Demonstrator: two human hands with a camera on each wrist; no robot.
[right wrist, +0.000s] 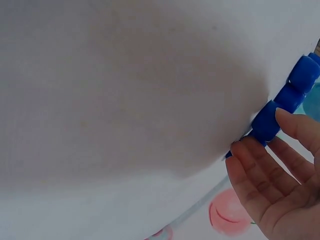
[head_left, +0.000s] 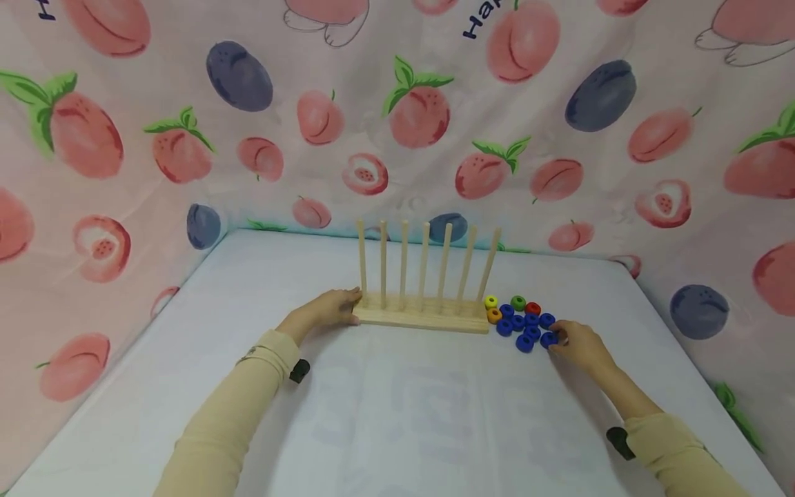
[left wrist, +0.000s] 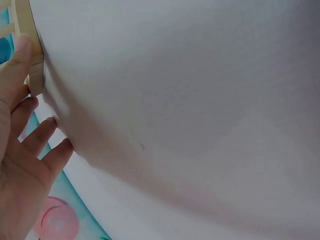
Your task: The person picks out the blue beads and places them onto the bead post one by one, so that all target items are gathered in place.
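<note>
A wooden peg stand [head_left: 422,319] with a row of several upright bare pegs is on the table. My left hand [head_left: 330,308] holds the left end of its base; in the left wrist view the thumb [left wrist: 19,62] lies on the wood, with the index finger curled behind. Right of the stand lies a cluster of ring beads, mostly blue. At its right edge my right hand [head_left: 584,347] pinches a blue bead [right wrist: 266,121] between thumb and fingers. Other blue beads [right wrist: 303,75] sit right beside it. Part of the pinched bead is hidden by the fingers.
A yellow bead [head_left: 491,301] and an orange bead [head_left: 493,315] lie against the stand's right end. Behind the blue ones are a green bead [head_left: 518,302] and a red bead [head_left: 533,308]. A fruit-print cloth [head_left: 404,172] rises around the white table [head_left: 397,428].
</note>
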